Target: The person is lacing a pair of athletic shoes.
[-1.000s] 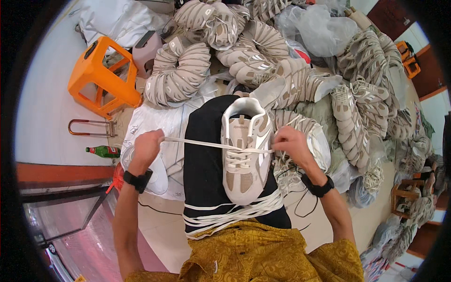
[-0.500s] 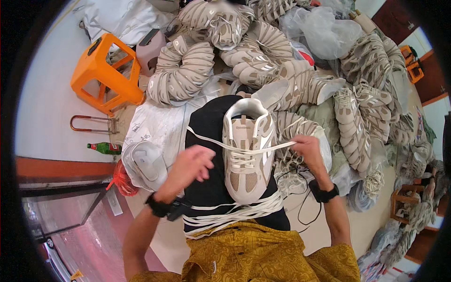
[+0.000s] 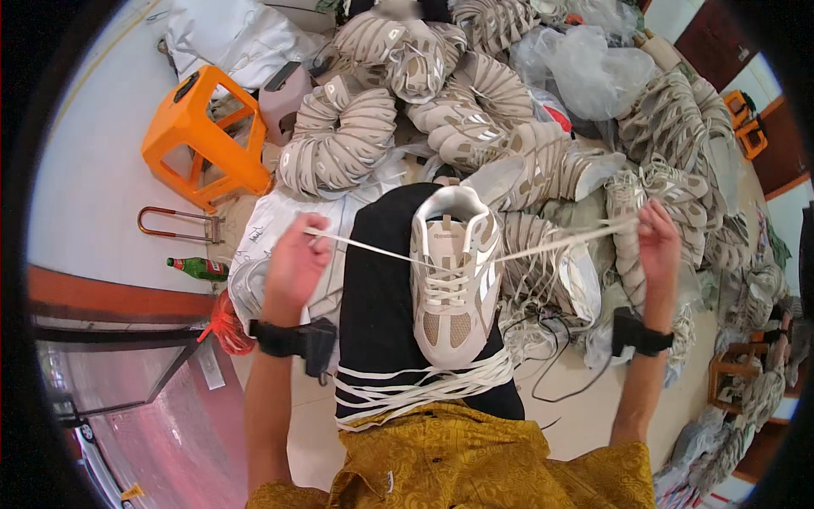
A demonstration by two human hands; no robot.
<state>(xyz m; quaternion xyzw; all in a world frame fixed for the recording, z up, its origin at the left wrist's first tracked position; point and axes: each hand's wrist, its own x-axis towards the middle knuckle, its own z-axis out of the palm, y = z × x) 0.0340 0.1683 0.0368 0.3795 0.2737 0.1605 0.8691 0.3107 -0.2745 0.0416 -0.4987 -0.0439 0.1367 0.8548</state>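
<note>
Shoe [image 3: 476, 294], likely light and soft-sided, best held at far collar [image 3: 458, 200]; lace [image 3: 568, 242] pinched taut in left hand [image 3: 297, 261] and right hand [image 3: 659, 248].

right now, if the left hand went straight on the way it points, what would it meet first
The left hand would likely meet the ring of beige shoes first, though depth is unclear and it might pass above.

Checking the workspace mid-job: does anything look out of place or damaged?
Nothing looks clearly spilled or damaged. A black cord loops loosely across the pale floor, right of the shoe; it looks untidy next to the neatly nested shoes.
</note>
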